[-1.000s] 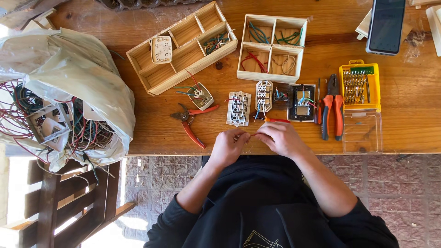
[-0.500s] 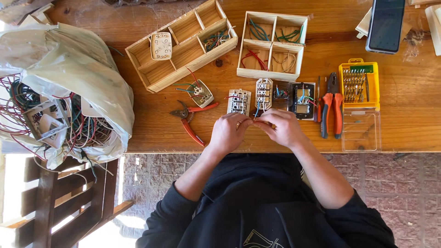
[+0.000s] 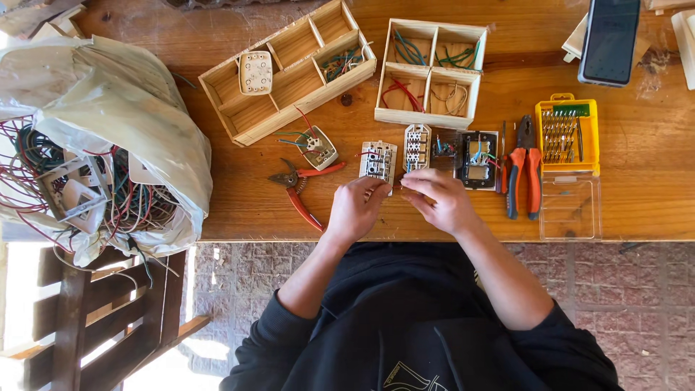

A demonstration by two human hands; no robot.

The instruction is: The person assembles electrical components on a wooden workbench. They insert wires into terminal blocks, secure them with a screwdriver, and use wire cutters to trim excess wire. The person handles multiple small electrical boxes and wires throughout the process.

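Both of my hands have slid forward from the near edge of the wooden bench (image 3: 630, 217) since a second ago, and now sit right at the white rectangular switch module with coloured wires (image 3: 378, 161). My left hand (image 3: 356, 208) is curled, its fingertips touching the near end of that module; my right hand (image 3: 436, 199) is pinched shut just beside it, on something too small for me to make out, perhaps a thin wire.

That module lies flat, wired back upward, its long axis running away from me toward the far side of the bench. Just right of the module lies a narrower white terminal block (image 3: 416, 147), pointing the same way, and right of that a black-framed switch back with blue and yellow wires (image 3: 477, 159). Further right from the module lie orange-handled pliers (image 3: 523, 174), jaws pointing away from me, then an open yellow plastic case of screwdriver bits (image 3: 567, 134) with its clear lid (image 3: 570, 208) folded toward me.

Left of the module, red-handled cutters (image 3: 298, 187) lie aslant, beside a tilted grey switch plate with wires (image 3: 317, 147). Beyond the module stand two pale wooden divider boxes: a long angled one (image 3: 286, 69) holding a white plate, and a squarer one (image 3: 431, 72) with wire offcuts. Far left of the module, a pale plastic bag of tangled wires and white frames (image 3: 101, 130) sits on the bench. Far right of the module, at the back, a dark phone (image 3: 609, 40) lies.
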